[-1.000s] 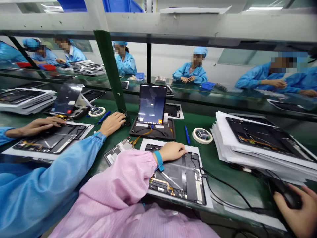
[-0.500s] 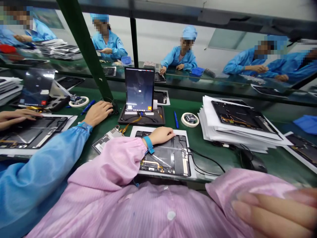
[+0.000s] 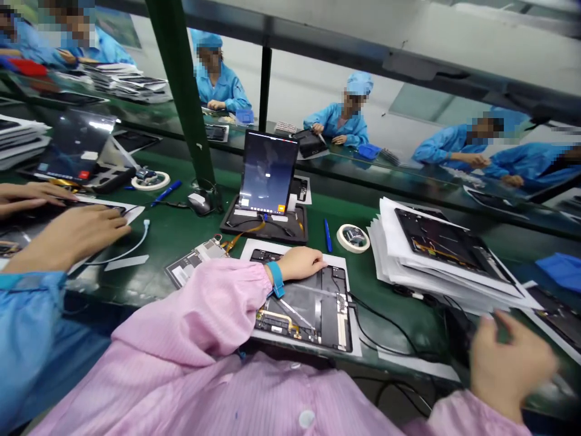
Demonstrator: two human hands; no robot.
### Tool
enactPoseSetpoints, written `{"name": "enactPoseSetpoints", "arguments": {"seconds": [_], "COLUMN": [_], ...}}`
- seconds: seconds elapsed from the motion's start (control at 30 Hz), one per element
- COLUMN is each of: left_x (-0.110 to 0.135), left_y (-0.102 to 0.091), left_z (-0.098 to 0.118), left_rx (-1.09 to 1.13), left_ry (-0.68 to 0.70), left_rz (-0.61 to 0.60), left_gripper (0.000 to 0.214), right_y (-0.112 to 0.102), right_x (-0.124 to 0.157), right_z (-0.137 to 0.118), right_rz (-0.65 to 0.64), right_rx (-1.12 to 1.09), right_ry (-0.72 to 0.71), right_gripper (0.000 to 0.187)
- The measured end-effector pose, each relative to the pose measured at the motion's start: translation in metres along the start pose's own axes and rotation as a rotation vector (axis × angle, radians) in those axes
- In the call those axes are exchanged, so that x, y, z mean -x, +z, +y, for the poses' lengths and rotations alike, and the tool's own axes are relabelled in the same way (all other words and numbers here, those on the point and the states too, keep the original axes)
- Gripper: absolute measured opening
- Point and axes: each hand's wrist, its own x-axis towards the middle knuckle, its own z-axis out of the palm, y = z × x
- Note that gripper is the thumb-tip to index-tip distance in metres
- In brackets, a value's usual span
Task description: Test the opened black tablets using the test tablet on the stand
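left hand (image 3: 302, 263): flat on tablet panel (image 3: 299, 309) | right hand (image 3: 511, 363): blurred, beside black cables (image 3: 385, 323)

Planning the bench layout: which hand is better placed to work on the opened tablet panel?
Left, probably: the left hand rests on the opened tablet panel, while the right hand is off to the side by the stacked panels.

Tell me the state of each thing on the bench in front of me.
Left hand: resting flat on the opened tablet.
Opened tablet: lying flat, internals exposed.
Right hand: raised, blurred, fingers spread.
Upright tablet: standing in a black tray, screen lit.
Blue wrist strap: fastened on left wrist.
Tape roll: lying flat.
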Motion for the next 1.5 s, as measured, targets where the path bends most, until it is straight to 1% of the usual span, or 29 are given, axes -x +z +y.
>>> {"name": "enactPoseSetpoints", "arguments": {"seconds": [0.07, 0.13, 0.2, 0.3, 0.37, 0.4, 0.43, 0.5, 0.53, 0.57, 0.6, 0.63, 0.67, 0.7, 0.73, 0.77, 0.8, 0.87, 1.0, 1.03, 1.07, 1.17, 1.23, 1.27, 1.3, 1.33, 1.4, 1.47, 1.5], "left_x": [0.000, 0.001, 0.002, 0.002, 0.002, 0.002, 0.002, 0.002, 0.002, 0.002, 0.002, 0.003, 0.003, 0.003, 0.004, 0.004, 0.004, 0.003, 0.003, 0.003, 0.003, 0.002, 0.002, 0.002, 0.002, 0.002, 0.002, 0.002, 0.002], "left_y": [-0.001, -0.002, -0.004, -0.005, -0.005, -0.005, -0.005, -0.005, -0.005, -0.005, -0.006, -0.006, -0.006, -0.006, -0.006, -0.005, -0.005, -0.003, 0.000, 0.000, 0.001, 0.000, 0.000, 0.000, 0.000, -0.001, -0.001, -0.002, -0.002], "left_z": [0.001, 0.003, 0.005, 0.006, 0.006, 0.006, 0.006, 0.006, 0.005, 0.005, 0.005, 0.005, 0.005, 0.004, 0.004, 0.003, 0.002, 0.000, -0.002, -0.002, -0.002, -0.003, -0.004, -0.004, -0.004, -0.004, -0.004, -0.003, -0.002], "left_rx": [0.000, 0.002, 0.004, 0.003, -0.001, -0.005, -0.009, -0.017, -0.021, -0.026, -0.033, -0.041, -0.049, -0.057, -0.062, -0.065, -0.067, -0.068, -0.066, -0.063, -0.059, -0.044, -0.039, -0.037, -0.034, -0.033, -0.032, -0.033, -0.033], "left_ry": [-0.010, -0.015, -0.022, -0.029, -0.023, -0.021, -0.022, -0.028, -0.031, -0.029, -0.022, -0.012, -0.001, 0.009, 0.016, 0.020, 0.024, 0.035, 0.044, 0.042, 0.040, 0.039, 0.040, 0.038, 0.034, 0.031, 0.025, 0.016, 0.008], "left_rz": [-0.001, -0.011, -0.022, -0.030, -0.029, -0.026, -0.023, -0.024, -0.031, -0.040, -0.049, -0.055, -0.058, -0.058, -0.054, -0.052, -0.053, -0.067, -0.092, -0.091, -0.089, -0.090, -0.092, -0.092, -0.092, -0.095, -0.106, -0.112, -0.112], "left_gripper": [0.032, 0.032, 0.031, 0.030, 0.031, 0.031, 0.032, 0.032, 0.032, 0.032, 0.032, 0.033, 0.035, 0.036, 0.038, 0.039, 0.040, 0.042, 0.042, 0.042, 0.042, 0.043, 0.044, 0.043, 0.043, 0.042, 0.041, 0.040, 0.040], "right_y": [0.028, 0.043, 0.047, 0.046, 0.042, 0.039, 0.033, 0.017, 0.007, -0.003, -0.012, -0.018, -0.021, -0.021, -0.017, -0.011, -0.005, 0.009, 0.024, 0.025, 0.026, 0.026, 0.026, 0.025, 0.024, 0.022, 0.015, 0.004, -0.001], "right_x": [-0.001, 0.005, 0.012, 0.015, 0.013, 0.013, 0.013, 0.016, 0.019, 0.022, 0.024, 0.026, 0.027, 0.026, 0.025, 0.024, 0.023, 0.020, 0.018, 0.019, 0.022, 0.029, 0.030, 0.029, 0.026, 0.023, 0.016, 0.015, 0.016], "right_z": [-0.004, 0.000, 0.007, 0.019, 0.018, 0.012, 0.003, -0.029, -0.051, -0.074, -0.098, -0.122, -0.142, -0.159, -0.171, -0.179, -0.182, -0.178, -0.160, -0.158, -0.157, -0.157, -0.153, -0.149, -0.144, -0.138, -0.127, -0.123, -0.124], "right_rz": [-0.044, -0.097, -0.084, -0.065, -0.056, -0.004, 0.084, 0.299, 0.348, 0.308, 0.135, -0.145, -0.422, -0.656, -0.827, -0.946, -1.031, -1.162, -1.523, -1.569, -1.578, -1.523, -1.554, -1.567, -1.553, -1.500, -1.311, -1.125, -1.061], "right_rx": [-0.018, -0.050, -0.077, -0.100, -0.107, -0.111, -0.117, -0.180, -0.239, -0.343, -0.474, -0.554, -0.538, -0.474, -0.400, -0.361, -0.360, -0.471, -0.765, -0.809, -0.843, -0.908, -0.941, -0.951, -0.956, -0.965, -1.015, -1.125, -1.189], "right_ry": [-0.054, -0.133, -0.156, -0.115, -0.096, -0.090, -0.085, -0.103, -0.132, -0.196, -0.284, -0.376, -0.453, -0.497, -0.517, -0.526, -0.520, -0.469, -0.237, -0.180, -0.130, -0.031, 0.030, 0.079, 0.147, 0.229, 0.387, 0.464, 0.464], "right_gripper": [0.062, 0.061, 0.060, 0.053, 0.047, 0.045, 0.042, 0.036, 0.032, 0.028, 0.024, 0.022, 0.023, 0.023, 0.025, 0.026, 0.028, 0.033, 0.048, 0.051, 0.052, 0.051, 0.051, 0.051, 0.051, 0.050, 0.047, 0.045, 0.045]}}
